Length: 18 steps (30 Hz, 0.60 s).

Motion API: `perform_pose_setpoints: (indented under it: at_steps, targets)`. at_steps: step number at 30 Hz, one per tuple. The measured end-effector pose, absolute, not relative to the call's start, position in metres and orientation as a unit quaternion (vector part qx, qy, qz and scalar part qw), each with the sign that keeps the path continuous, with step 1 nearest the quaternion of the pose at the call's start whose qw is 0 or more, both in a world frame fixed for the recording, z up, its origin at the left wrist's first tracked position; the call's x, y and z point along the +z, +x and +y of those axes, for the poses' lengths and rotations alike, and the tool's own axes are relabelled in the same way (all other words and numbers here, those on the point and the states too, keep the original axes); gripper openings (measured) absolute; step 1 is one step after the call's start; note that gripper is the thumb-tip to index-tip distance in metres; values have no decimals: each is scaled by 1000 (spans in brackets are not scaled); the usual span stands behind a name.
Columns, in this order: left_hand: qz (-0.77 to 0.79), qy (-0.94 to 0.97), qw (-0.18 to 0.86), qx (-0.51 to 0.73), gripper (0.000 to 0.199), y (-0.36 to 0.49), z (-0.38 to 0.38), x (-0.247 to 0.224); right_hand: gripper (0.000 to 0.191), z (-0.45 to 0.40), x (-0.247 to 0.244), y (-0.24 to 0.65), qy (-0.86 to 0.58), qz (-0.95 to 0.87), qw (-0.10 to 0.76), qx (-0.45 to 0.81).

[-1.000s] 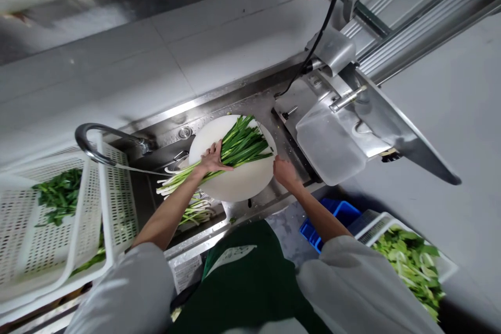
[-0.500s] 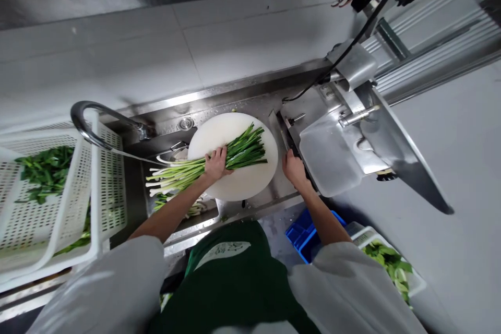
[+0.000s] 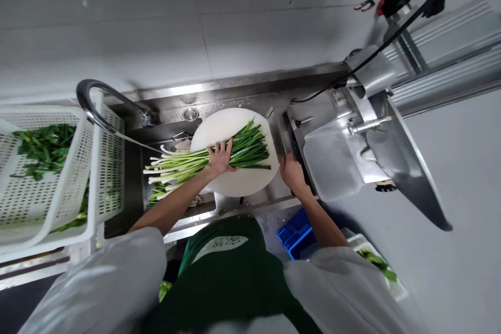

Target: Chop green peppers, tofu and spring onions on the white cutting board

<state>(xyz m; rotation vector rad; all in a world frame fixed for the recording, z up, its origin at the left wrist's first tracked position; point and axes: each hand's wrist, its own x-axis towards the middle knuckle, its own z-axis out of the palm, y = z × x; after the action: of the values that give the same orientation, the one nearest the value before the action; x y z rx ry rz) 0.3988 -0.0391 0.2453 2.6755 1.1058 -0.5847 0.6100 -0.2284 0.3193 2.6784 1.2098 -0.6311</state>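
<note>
A bunch of long green stalks with white root ends (image 3: 183,163) lies across the round white cutting board (image 3: 230,185), its dark green tips toward the right. Flat on the middle of the bunch rests my left hand (image 3: 221,159), with its fingers spread. My right hand (image 3: 291,171) is closed just beyond the board's right edge. From this fist a wide-bladed knife (image 3: 276,133) extends away along the board's edge; its handle is mostly hidden by the fingers.
White perforated baskets with leafy greens (image 3: 45,148) stand at the left, beside a curved faucet (image 3: 94,115). More stalks lie in the sink below the board. A metal slicing machine (image 3: 368,154) is at the right, with a blue crate (image 3: 295,232) below.
My left hand has spread its fingers on the bunch and shifted slightly toward the tips. The knife blade has come over closer to the board's right edge. The camera view has also shifted.
</note>
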Motion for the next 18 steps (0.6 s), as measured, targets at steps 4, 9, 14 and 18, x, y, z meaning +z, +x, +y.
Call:
perform_pose_setpoints:
  at_steps: [4, 9, 14, 18]
  targets:
    - [382, 902, 93, -179, 132, 402, -40, 245, 33, -236, 349, 591, 885, 416, 56, -200]
    - [381, 904, 92, -173, 113, 406, -36, 248, 33, -219, 346, 569, 849, 463, 75, -243]
    - [363, 912, 96, -166, 109, 406, -35, 246, 37, -198, 323, 575, 832, 466, 97, -286]
    - [348, 920, 98, -153, 104, 405, -34, 240, 36, -180, 306, 581, 823, 473, 91, -300]
